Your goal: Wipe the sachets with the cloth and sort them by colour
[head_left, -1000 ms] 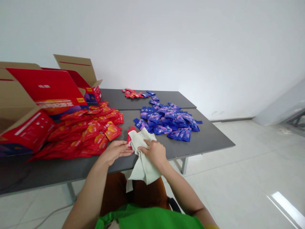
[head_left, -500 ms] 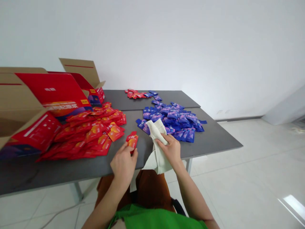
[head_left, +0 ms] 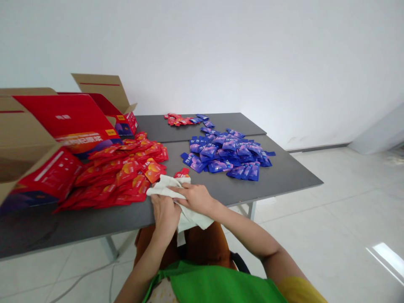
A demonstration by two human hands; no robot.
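Observation:
A red sachet [head_left: 182,173] shows its top end from behind a white cloth [head_left: 168,188] near the table's front edge. My left hand [head_left: 166,213] is closed at the sachet's lower end, its fingertips largely hidden under the cloth. Gripping the cloth, my right hand [head_left: 196,198] presses it over the sachet, and the rest of the cloth hangs past the table edge. A heap of red sachets [head_left: 126,172] lies just left of my hands. To the right and farther back is a heap of blue sachets [head_left: 229,151].
Open cardboard boxes [head_left: 85,122] with red printing stand on the left of the dark table [head_left: 284,181]. Farther back lies a small group of red sachets [head_left: 177,120] and several blue ones. A white wall [head_left: 252,54] rises behind the table.
My right hand has carried the cloth left from beside the blue heap onto the red sachet in my left hand. The cloth now covers most of that sachet.

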